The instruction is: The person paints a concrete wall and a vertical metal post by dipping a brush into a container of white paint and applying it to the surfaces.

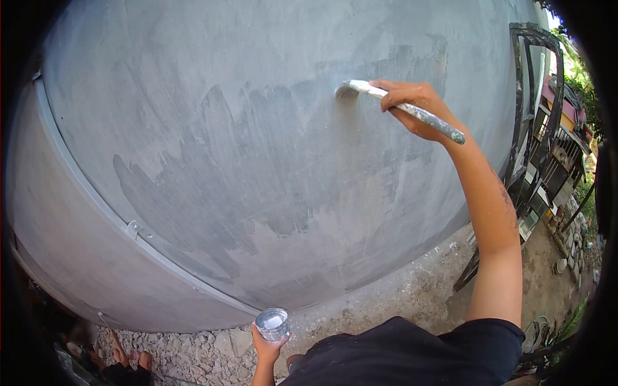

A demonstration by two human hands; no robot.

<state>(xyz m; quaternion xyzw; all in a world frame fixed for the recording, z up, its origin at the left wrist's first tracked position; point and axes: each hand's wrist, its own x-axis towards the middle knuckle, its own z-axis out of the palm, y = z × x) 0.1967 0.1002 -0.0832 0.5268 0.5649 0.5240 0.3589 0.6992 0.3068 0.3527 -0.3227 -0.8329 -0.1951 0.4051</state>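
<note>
My right hand (414, 106) is closed round the white, paint-spotted handle of a paintbrush (432, 118). The bristles touch the grey wall (270, 135), where darker, wet-looking streaks spread to the left and below. Low in the view, my left hand (267, 349) grips a small clear plastic cup (273, 324) by its side. The cup is upright and holds whitish-grey paint. Its fingers show only partly around the cup.
A pipe (84, 175) runs down the wall at left. Rubble (212, 354) lies along the wall's foot. At lower left another person's hand (118, 350) holds a thin stick. A dark metal frame (515, 122) leans at right, with bare ground below.
</note>
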